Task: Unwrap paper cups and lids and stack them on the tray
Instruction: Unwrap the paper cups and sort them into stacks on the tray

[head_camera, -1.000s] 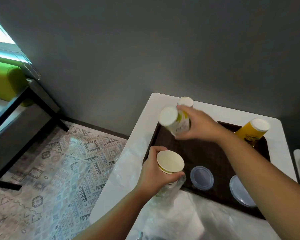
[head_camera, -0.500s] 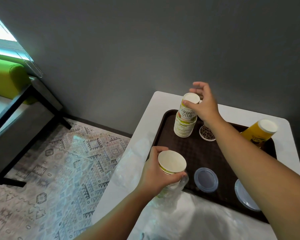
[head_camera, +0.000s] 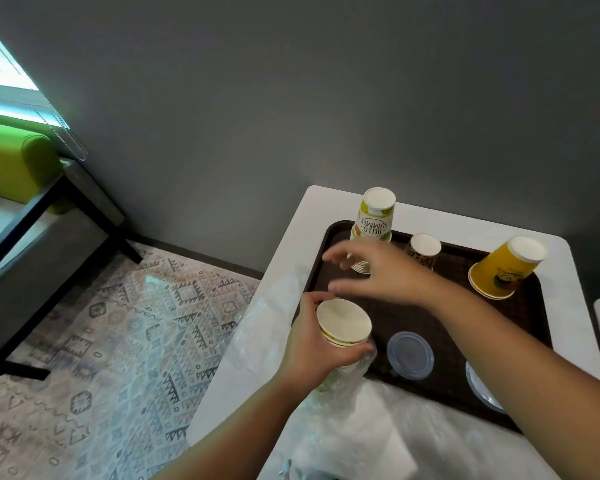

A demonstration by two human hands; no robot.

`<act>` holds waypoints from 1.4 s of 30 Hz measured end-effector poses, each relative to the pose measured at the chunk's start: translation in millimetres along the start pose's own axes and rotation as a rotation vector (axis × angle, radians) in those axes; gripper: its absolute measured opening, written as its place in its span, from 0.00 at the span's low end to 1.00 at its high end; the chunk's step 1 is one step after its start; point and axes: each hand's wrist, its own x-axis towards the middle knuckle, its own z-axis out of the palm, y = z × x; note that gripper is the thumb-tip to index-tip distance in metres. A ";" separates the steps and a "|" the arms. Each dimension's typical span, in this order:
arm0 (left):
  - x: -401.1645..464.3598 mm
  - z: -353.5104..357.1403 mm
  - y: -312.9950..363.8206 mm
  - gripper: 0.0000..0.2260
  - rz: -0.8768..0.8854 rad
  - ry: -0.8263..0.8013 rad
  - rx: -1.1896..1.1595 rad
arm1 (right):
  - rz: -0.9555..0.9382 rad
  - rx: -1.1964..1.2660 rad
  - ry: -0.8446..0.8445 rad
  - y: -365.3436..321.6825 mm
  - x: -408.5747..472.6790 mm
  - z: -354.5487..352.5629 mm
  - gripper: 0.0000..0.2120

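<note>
1. Grey wall behind, patterned rug (head_camera: pixel 125 334) at 9 o'clock, green seat (head_camera: pixel 14 161) by the window; a white table (head_camera: pixel 312 216) carries a dark brown tray (head_camera: pixel 413 317).
2. On the tray: an upside-down stack of "Hello Summer" cups (head_camera: pixel 373 223) at 12 o'clock, a small patterned cup (head_camera: pixel 423 251) just beside it, a yellow cup stack (head_camera: pixel 506 268) tilted at 2 o'clock, a clear lid (head_camera: pixel 410 355) near the front edge & a second lid (head_camera: pixel 478 386) at 4 o'clock, partly hidden by the forearm.
3. Left hand (head_camera: pixel 312 344) grips a part-wrapped sleeve of cups (head_camera: pixel 343 330) at the tray's 8 o'clock corner, fingers curled round it; the plastic wrap (head_camera: pixel 340 386) is bunched lower down, top cups bare.
4. Right hand (head_camera: pixel 371 275), blurred w/ motion, hangs over the tray btwn the tall stack & the sleeve; fingers spread, thumb apart, holding nothing, close above the sleeve's top but apparently not touching.
5. Step in hand, by the look of it: pulling bare cups off the sleeve to add to the 12 o'clock stack.
6. Next move likely calls for the right hand to close round the top cups only, lift straight out while the left pins the wrap, then seat them square on the stack w/o knocking it or the patterned cup.
7. More loose wrap (head_camera: pixel 378 438) lies on the table at 6 o'clock.
</note>
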 end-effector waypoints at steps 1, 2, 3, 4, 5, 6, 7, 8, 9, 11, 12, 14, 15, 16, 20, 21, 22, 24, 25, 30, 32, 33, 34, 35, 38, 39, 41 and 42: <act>-1.4 0.1 -0.2 0.33 0.002 -0.003 -0.006 | 0.015 -0.062 -0.115 -2.8 -7.8 5.0 0.26; -2.6 0.1 -0.3 0.32 0.007 -0.004 -0.013 | 0.024 -0.120 -0.185 -4.5 -14.1 10.0 0.28; -3.8 0.4 -0.7 0.32 0.012 -0.008 -0.021 | 0.032 -0.164 -0.220 -5.2 -19.1 14.6 0.30; -5.0 0.9 -0.1 0.33 0.014 -0.013 -0.030 | 0.041 -0.192 -0.230 -6.1 -23.0 18.8 0.32; -5.9 1.6 0.0 0.33 0.014 -0.016 -0.034 | 0.052 -0.211 -0.228 -6.9 -25.6 22.4 0.33; -6.6 2.5 0.1 0.34 0.014 -0.012 -0.035 | 0.064 -0.227 -0.222 -8.4 -27.0 24.8 0.34; -7.0 3.5 -0.6 0.35 0.011 -0.003 -0.031 | 0.070 -0.242 -0.217 -9.0 -27.6 26.6 0.34; -7.4 3.9 -0.8 0.36 0.001 0.000 -0.032 | 0.066 -0.259 -0.216 -9.4 -28.0 27.7 0.34; -8.2 3.6 -0.5 0.38 -0.014 -0.006 -0.032 | 0.052 -0.273 -0.214 -9.8 -28.4 28.8 0.34; -9.4 2.6 1.2 0.38 -0.044 -0.030 -0.011 | 0.020 -0.299 -0.211 -13.4 -30.9 29.8 0.33; -9.6 2.1 2.3 0.38 -0.046 -0.039 0.005 | 0.012 -0.307 -0.209 -14.7 -31.8 29.7 0.32; -9.8 1.7 3.3 0.35 -0.046 -0.044 0.025 | 0.011 -0.300 -0.191 -16.7 -32.6 27.0 0.31; -9.8 1.3 2.5 0.33 -0.057 -0.041 0.027 | 0.009 -0.285 -0.175 -17.4 -33.1 24.0 0.30; -9.6 0.5 1.3 0.31 -0.073 -0.032 0.024 | 0.006 -0.266 -0.156 -17.9 -33.8 19.3 0.31; -9.7 -3.3 -3.3 0.27 -0.108 -0.017 -0.023 | -0.017 -0.151 -0.134 -15.1 -38.8 -13.4 0.31; -9.8 -3.4 -3.3 0.27 -0.106 -0.015 -0.029 | -0.023 -0.141 -0.165 -10.1 -40.1 -21.8 0.31; -10.1 -3.1 -2.5 0.27 -0.104 -0.014 -0.037 | -0.031 -0.151 -0.195 -3.6 -41.1 -28.4 0.31; -10.3 -1.6 -1.9 0.28 -0.106 -0.016 -0.045 | -0.038 -0.221 -0.254 10.7 -41.1 -32.6 0.31; -10.6 -0.8 -1.5 0.29 -0.103 -0.018 -0.037 | -0.033 -0.265 -0.279 17.2 -40.4 -28.8 0.31; -9.8 1.6 -1.6 0.30 -0.098 -0.030 -0.013 | 0.027 -0.272 -0.148 31.0 -32.8 5.9 0.32; -8.8 1.0 -2.9 0.30 -0.098 -0.020 -0.003 | 0.016 -0.183 -0.061 33.2 -27.7 8.3 0.32; -8.0 0.5 -3.5 0.30 -0.096 -0.019 0.004 | 0.022 -0.097 0.000 31.8 -24.4 6.4 0.33; -7.4 0.0 -3.8 0.31 -0.092 -0.019 0.011 | 0.027 0.012 0.089 29.2 -20.0 3.2 0.34; -6.4 -0.1 -4.1 0.31 -0.089 -0.021 0.016 | 0.037 0.115 0.202 26.6 -14.0 -0.9 0.35; -3.9 -0.3 -1.8 0.31 -0.070 -0.034 0.039 | 0.093 0.322 0.521 23.5 9.3 -20.6 0.31; -3.4 0.1 -1.1 0.31 -0.064 -0.038 0.043 | 0.111 0.386 0.585 24.4 17.1 -28.2 0.29; -3.1 0.7 -1.1 0.31 -0.063 -0.043 0.040 | 0.137 0.514 0.687 31.2 31.3 -38.9 0.28; -3.8 0.5 -1.1 0.31 -0.063 -0.046 0.038 | 0.154 0.564 0.726 34.7 36.8 -41.6 0.28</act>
